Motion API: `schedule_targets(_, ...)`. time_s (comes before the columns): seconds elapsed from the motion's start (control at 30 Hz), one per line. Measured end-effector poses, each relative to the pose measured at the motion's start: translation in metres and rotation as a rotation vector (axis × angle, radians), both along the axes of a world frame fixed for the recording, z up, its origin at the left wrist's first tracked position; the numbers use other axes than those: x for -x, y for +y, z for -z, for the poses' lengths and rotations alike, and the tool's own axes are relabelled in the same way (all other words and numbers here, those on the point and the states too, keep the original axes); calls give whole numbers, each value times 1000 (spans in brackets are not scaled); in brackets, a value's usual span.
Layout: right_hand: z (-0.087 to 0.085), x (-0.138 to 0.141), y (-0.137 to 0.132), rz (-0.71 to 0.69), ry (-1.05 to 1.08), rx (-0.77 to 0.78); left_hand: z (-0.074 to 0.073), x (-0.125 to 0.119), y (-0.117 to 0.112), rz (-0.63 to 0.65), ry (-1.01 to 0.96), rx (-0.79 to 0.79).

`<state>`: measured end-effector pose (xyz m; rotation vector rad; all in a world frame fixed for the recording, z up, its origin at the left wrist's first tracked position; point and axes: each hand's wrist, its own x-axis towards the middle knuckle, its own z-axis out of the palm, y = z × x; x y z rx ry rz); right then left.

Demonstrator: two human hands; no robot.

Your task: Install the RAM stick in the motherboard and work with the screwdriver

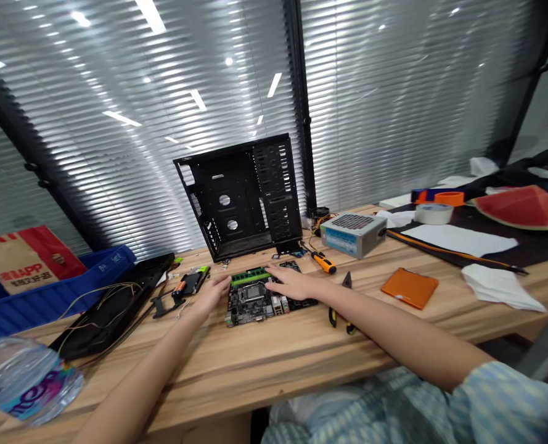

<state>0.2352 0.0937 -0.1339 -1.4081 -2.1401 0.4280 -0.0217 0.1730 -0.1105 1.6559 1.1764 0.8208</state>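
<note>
A small black motherboard [255,301] with a green memory stick [249,275] along its far edge lies flat on the wooden desk [274,357]. My left hand [212,291] rests at the board's left edge, fingers stretched toward the memory stick. My right hand [293,282] lies palm down over the board's right side, fingers spread and pointing left. Neither hand grips anything. An empty black computer case [243,196] stands upright just behind the board.
A grey power supply [353,233], an orange-handled screwdriver [323,262], pliers [343,302] and an orange card [410,287] lie to the right. A black side panel with wires [111,305], a blue bin [52,290] and a water bottle [24,379] are on the left. Tape rolls [434,213] lie at the far right.
</note>
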Motion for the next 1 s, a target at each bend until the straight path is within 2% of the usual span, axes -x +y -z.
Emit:
schedule_targets(0.1,0,0,1,14,-42,56,-1,0,-1,-2,-2,4)
schedule_targets(1.0,-4,0,-3,11,-25,61,4,2,5,-83,-25,57)
